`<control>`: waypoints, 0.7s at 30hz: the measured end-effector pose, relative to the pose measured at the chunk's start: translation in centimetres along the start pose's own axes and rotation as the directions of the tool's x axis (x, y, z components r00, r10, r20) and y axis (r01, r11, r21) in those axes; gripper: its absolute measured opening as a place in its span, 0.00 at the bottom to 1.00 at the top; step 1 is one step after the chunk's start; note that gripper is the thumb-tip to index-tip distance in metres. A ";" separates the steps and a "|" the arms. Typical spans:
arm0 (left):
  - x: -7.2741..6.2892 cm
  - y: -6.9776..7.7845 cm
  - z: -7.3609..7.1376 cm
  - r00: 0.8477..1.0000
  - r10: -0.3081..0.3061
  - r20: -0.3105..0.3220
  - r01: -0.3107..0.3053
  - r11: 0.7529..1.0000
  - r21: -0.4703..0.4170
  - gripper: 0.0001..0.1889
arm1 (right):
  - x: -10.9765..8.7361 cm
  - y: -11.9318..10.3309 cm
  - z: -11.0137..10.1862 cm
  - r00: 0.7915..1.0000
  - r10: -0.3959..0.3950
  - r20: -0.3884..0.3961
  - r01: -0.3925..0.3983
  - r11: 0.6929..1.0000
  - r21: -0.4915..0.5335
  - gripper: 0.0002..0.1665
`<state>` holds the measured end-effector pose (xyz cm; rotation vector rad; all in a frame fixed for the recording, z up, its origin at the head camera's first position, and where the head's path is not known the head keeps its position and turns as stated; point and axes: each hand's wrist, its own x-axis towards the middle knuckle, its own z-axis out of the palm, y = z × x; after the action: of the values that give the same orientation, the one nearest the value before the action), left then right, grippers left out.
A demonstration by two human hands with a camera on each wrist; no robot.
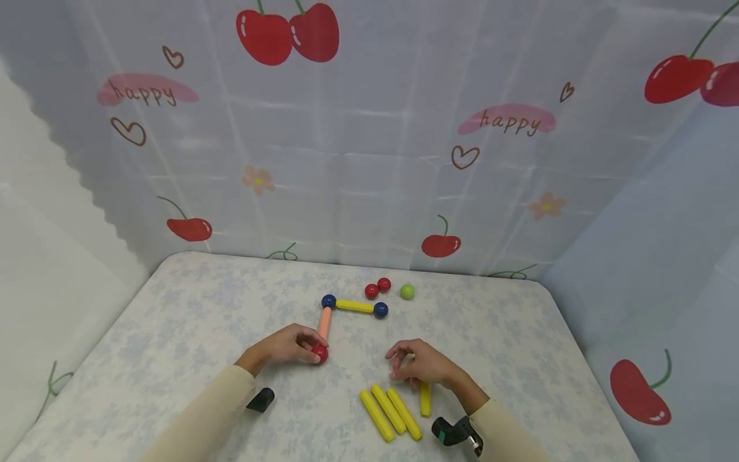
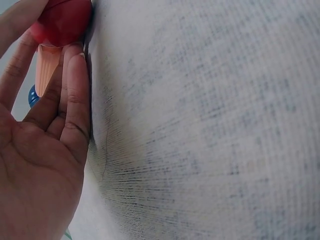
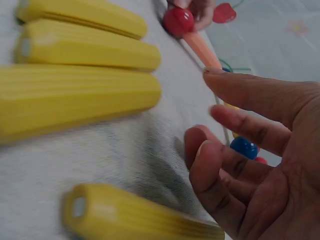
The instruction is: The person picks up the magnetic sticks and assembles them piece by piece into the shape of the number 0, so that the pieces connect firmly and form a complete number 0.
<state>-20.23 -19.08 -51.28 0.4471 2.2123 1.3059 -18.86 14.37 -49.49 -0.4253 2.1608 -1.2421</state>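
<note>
My left hand [image 1: 288, 344] holds a red ball [image 1: 320, 353] between thumb and fingers at the near end of an orange stick [image 1: 325, 324]. That stick runs up to a blue ball [image 1: 329, 301], from which a yellow stick [image 1: 355, 307] leads right to a second blue ball [image 1: 380, 310]. In the left wrist view the red ball [image 2: 62, 22] meets the orange stick's end. My right hand [image 3: 265, 150] hovers over the table, fingers loosely bent and holding nothing. Below it lies a single yellow stick [image 1: 425, 401]; several yellow sticks [image 1: 376, 416] lie just left of that one.
Two red balls [image 1: 372, 291] and a green ball [image 1: 407, 292] sit toward the table's back edge. A pale patterned cloth covers the table [image 1: 190, 333]. Behind it hangs a curtain [image 1: 358, 192] printed with cherries. Black wrist devices [image 1: 456, 431] sit by both forearms.
</note>
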 end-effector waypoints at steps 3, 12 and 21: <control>0.1 -0.2 0.0 1.000 0.004 0.009 -0.004 1.000 -0.017 0.15 | -1.2 0.1 0.4 0.998 0.023 0.056 -0.022 0.999 -0.025 0.17; 0.2 0.0 -0.1 1.000 -0.024 -0.008 0.024 1.000 -0.010 0.15 | -2.2 0.2 1.3 0.997 0.027 0.073 -0.021 0.996 -0.081 0.16; 0.3 0.2 0.2 0.997 -0.072 -0.030 0.072 0.997 0.007 0.14 | -2.4 -0.3 1.9 0.995 0.051 0.084 -0.039 0.988 -0.147 0.16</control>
<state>-20.31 -18.70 -51.31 0.3497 2.2373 1.2747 -15.79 14.22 -49.13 -0.4797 2.1811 -1.0263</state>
